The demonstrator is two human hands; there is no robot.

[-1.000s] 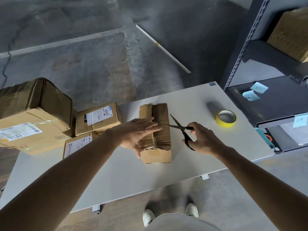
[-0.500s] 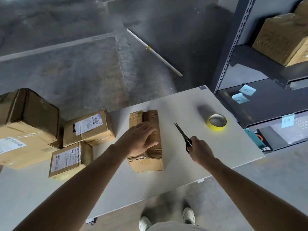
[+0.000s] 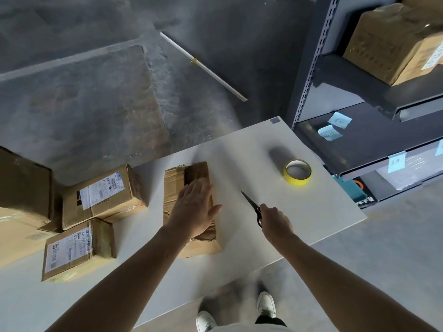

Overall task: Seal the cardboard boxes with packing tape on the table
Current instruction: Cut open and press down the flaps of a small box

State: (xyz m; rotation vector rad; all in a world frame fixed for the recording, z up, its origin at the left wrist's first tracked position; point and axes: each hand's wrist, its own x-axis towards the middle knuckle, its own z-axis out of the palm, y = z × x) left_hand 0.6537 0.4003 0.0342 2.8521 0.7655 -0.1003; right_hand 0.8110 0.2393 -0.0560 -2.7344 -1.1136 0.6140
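Observation:
A small cardboard box wrapped in brown tape lies in the middle of the white table. My left hand rests flat on its top, fingers spread. To the right of the box, my right hand grips black scissors by the handles, blades closed and pointing away and to the left, just above the table. A roll of yellow tape lies flat near the table's right edge, apart from both hands.
Two labelled boxes and a large box sit on the table's left side. A dark metal shelf rack with a box and blue notes stands right of the table. My feet show below the near edge.
My right hand drew the scissors away from the box to the right and the blades closed. My left hand stays on the box top, shifted slightly along it.

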